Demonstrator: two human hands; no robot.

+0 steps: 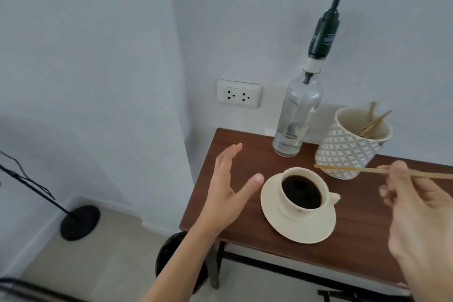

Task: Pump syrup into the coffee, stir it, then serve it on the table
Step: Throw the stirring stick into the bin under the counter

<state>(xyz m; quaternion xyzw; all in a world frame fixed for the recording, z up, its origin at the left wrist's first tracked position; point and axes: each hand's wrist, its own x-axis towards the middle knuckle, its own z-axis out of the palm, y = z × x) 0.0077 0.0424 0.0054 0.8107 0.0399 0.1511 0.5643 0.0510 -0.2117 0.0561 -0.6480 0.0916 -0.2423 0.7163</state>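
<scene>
A cream cup of black coffee (302, 190) stands on a cream saucer (277, 218) on the dark wooden table (362, 223). Behind it is a clear glass syrup bottle (294, 117) with a tall black pump (323, 34). My right hand (421, 218) holds a thin wooden stir stick (348, 169) level, its tip above and just right of the cup. My left hand (230, 186) hovers open to the left of the saucer, fingers spread, touching nothing.
A patterned white pot (343, 152) with several wooden sticks stands behind the cup on the right. A wall socket (239, 93) sits behind the table. A black round stand base (79, 222) is on the floor at left, a dark bin (171, 260) under the table edge.
</scene>
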